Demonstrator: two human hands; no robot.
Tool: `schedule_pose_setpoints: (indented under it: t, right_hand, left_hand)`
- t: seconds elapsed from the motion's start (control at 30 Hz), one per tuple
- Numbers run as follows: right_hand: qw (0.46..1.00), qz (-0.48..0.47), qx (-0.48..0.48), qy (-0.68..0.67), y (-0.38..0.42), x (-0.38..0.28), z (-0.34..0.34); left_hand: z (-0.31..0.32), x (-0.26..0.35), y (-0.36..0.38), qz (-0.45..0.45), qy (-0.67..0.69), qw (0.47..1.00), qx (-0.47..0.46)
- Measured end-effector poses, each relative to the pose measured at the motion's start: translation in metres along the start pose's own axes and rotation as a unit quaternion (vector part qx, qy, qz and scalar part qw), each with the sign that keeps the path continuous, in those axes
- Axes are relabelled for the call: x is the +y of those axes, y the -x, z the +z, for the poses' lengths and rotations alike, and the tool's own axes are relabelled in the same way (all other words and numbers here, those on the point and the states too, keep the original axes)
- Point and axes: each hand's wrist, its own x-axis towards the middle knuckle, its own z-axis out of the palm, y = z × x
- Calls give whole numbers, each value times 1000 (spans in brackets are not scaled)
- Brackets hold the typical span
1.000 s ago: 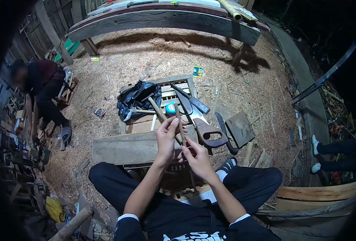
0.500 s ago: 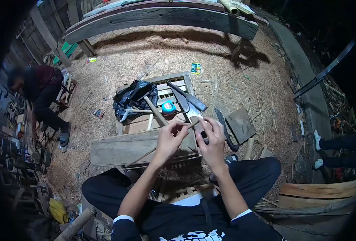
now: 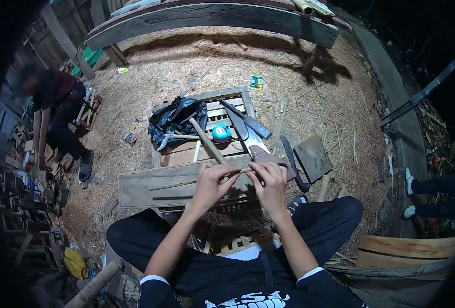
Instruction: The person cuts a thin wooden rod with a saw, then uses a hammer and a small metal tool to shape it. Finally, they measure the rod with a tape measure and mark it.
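Note:
A thin wooden stick point(image 3: 173, 185) runs across my front, over a weathered plank point(image 3: 135, 191). My left hand point(image 3: 214, 186) is closed around it, with its left end sticking out past the hand. Close to its right end, my right hand point(image 3: 269, 185) pinches the stick between thumb and fingers. Just beyond my right hand lies a handsaw, its brown handle point(image 3: 268, 158) partly hidden by the hand. A teal tape measure point(image 3: 221, 133) sits on a slatted wooden frame point(image 3: 249, 105), beside a wooden strip point(image 3: 207, 139) and a black plastic bag point(image 3: 173, 120).
A dark-handled blade point(image 3: 294, 163) and a square board point(image 3: 313, 158) lie on the right. At left, a person point(image 3: 58, 110) bends over scattered wood. Another person's legs point(image 3: 435, 197) stand at right. A heavy beam point(image 3: 212, 26) spans the back. Wood shavings cover the ground.
The stick has swung from a slant to nearly level, and my right hand has lowered beside my left. The person at left now reaches downward with both arms. My view has shifted slightly.

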Motion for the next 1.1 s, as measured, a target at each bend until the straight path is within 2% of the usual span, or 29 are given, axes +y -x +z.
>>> schedule_pose_setpoints:
  t: [0.13,0.2,0.33,0.47,0.8,0.97,1.03,1.1]
  right_hand:
    - [998,29,-14,-57,-2,-10,14]
    - [997,36,-69,14,-3,-17,17]
    - [990,-12,-107,92,1,-24,49]
    - [981,-10,-111,160,-4,-25,71]
    - [985,-5,-74,155,-45,-32,108]
    - [986,5,-87,139,-35,-31,94]
    - [990,55,-25,127,-29,-29,66]
    - [982,80,-32,167,-16,-9,37]
  left_hand:
    - [-21,-17,12,30,-51,998,30]
    - [-33,-22,18,12,-46,998,30]
    - [-47,-44,30,-2,-64,997,38]
    - [-55,-57,35,-34,-38,998,40]
    - [-70,-64,36,-70,-11,997,24]
    - [-61,-64,30,-13,-26,998,49]
    - [-57,-60,29,5,-28,999,43]
    - [-46,-54,26,8,-24,999,37]
